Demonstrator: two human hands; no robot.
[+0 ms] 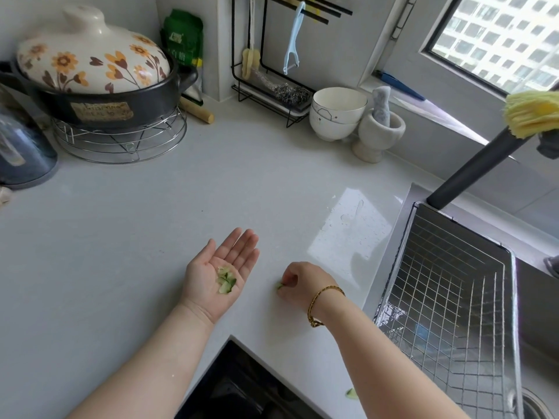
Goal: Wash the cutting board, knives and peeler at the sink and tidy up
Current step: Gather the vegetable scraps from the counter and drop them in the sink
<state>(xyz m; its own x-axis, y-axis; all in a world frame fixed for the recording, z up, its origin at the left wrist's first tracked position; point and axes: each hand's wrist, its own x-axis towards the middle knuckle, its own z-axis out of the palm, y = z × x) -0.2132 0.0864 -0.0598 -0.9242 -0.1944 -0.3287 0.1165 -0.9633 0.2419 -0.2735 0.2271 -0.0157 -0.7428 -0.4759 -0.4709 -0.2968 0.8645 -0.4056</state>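
Head view: left hand (222, 273) lies palm up just above the countertop (121, 237), fingers straight and close together, with a small pile of peel scraps (226, 282) in the palm. Right hand (298, 282) is beside it, knuckles up, fingertips pinched on a green scrap (279, 286) lying on the counter; a gold bracelet (323, 300) is on that wrist. Another loose scrap (351, 393) sits near the counter's front edge. The light blue peeler (292, 40) hangs on the black wire rack (242, 86) at the back wall, well apart from both hands. The sink (520, 313) is at right, with a wire basket (453, 297) in it and a dark faucet (478, 164) above. A floral-lidded pot (90, 55) stands back left; white bowls (337, 113) are beside a mortar (378, 137).
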